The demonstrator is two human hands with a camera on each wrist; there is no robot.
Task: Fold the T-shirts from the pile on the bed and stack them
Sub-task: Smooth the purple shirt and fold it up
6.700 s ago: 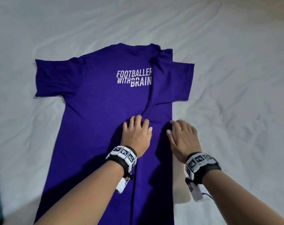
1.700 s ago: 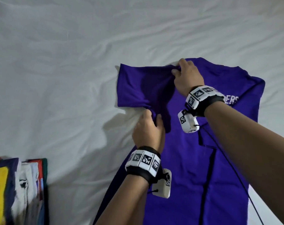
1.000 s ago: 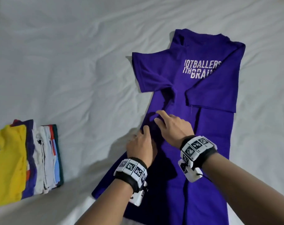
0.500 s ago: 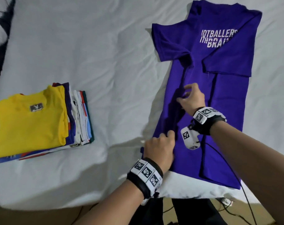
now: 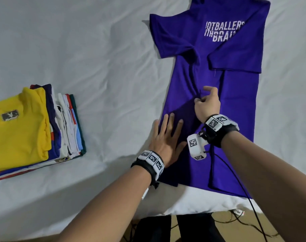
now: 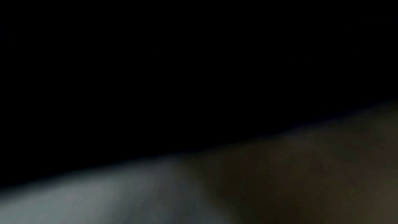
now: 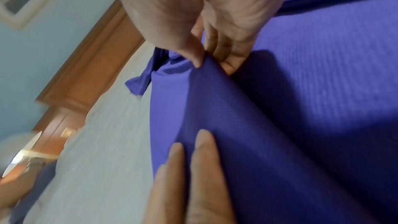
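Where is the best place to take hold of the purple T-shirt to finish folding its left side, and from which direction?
Probably the loose left edge of the purple T-shirt, from the left, above where the left hand presses flat; the right sleeve is already folded in, the left sleeve still sticks out.

We see the T-shirt (image 5: 236,105) lying flat on the bed (image 5: 99,49), collar away from us, hem near the bed's front edge. Its right sleeve lies folded over its body. To its left, well apart, sits the stack (image 5: 26,130), also near the front edge. Our left hand (image 5: 166,142) rests on the T-shirt's left side; our right hand (image 5: 207,103) is just beyond it, over the middle.
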